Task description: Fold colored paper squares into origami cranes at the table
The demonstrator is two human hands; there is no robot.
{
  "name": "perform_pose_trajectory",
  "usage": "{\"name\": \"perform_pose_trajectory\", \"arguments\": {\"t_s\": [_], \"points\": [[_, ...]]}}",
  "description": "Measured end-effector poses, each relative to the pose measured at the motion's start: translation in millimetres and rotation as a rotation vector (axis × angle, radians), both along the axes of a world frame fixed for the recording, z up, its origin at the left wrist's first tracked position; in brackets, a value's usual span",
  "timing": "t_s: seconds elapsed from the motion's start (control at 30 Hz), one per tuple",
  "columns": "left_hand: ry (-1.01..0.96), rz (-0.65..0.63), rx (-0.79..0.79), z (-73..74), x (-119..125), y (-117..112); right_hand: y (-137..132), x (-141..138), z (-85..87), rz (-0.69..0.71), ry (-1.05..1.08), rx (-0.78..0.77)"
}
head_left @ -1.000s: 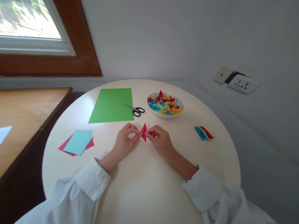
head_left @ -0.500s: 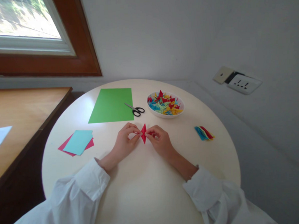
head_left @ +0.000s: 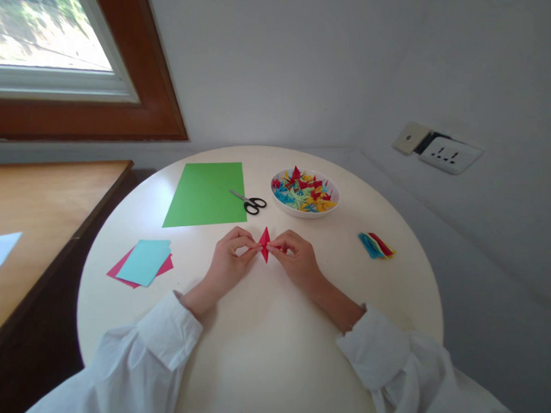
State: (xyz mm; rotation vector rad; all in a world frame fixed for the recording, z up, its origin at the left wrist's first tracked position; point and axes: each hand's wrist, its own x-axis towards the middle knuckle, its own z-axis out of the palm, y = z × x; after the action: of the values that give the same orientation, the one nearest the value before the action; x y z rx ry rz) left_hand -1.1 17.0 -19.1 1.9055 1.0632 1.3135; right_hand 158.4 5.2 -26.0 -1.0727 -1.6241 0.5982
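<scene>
At the middle of the round cream-white table (head_left: 265, 367), the left hand (head_left: 232, 258) and right hand (head_left: 297, 258) pinch a small, pointed, folded red-pink paper figure (head_left: 265, 236) from either side, thumbs and forefingers nearly together and covering its sides. Beyond them lie a bright green rectangular paper sheet (head_left: 201, 195), black-handled metal scissors (head_left: 246, 200) with blades over its right edge, and a shallow white bowl (head_left: 298, 212) of small multicoloured folded-paper figures (head_left: 307, 192). At left, light-blue paper (head_left: 144, 262) partly covers red-pink paper (head_left: 166, 266), while a bundle of blue, yellow and red pieces (head_left: 376, 245) rests well to the right of the right hand.
</scene>
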Motion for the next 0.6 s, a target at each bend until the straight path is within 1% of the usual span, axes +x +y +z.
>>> {"name": "perform_pose_trajectory", "arguments": {"t_s": [0.13, 0.3, 0.4, 0.5, 0.6], "points": [[-0.013, 0.017, -0.025, 1.5, 0.2, 0.0, -0.7, -0.5, 0.0, -0.007, -0.001, -0.033], [-0.064, 0.050, -0.080, -0.7, 1.7, 2.2, 0.5, -0.4, -1.0, -0.010, 0.034, -0.070], [-0.171, 0.039, -0.229, -0.1, 3.8, 3.4, 1.1, 0.4, -0.6, -0.010, 0.038, -0.055], [-0.284, -0.012, -0.406, 2.2, 6.1, 3.5, 0.8, 0.9, 0.3, -0.014, 0.029, -0.028], [-0.323, -0.068, -0.490, 2.9, 7.6, 3.3, 0.3, 0.9, 0.9, -0.017, 0.030, -0.009]]}}
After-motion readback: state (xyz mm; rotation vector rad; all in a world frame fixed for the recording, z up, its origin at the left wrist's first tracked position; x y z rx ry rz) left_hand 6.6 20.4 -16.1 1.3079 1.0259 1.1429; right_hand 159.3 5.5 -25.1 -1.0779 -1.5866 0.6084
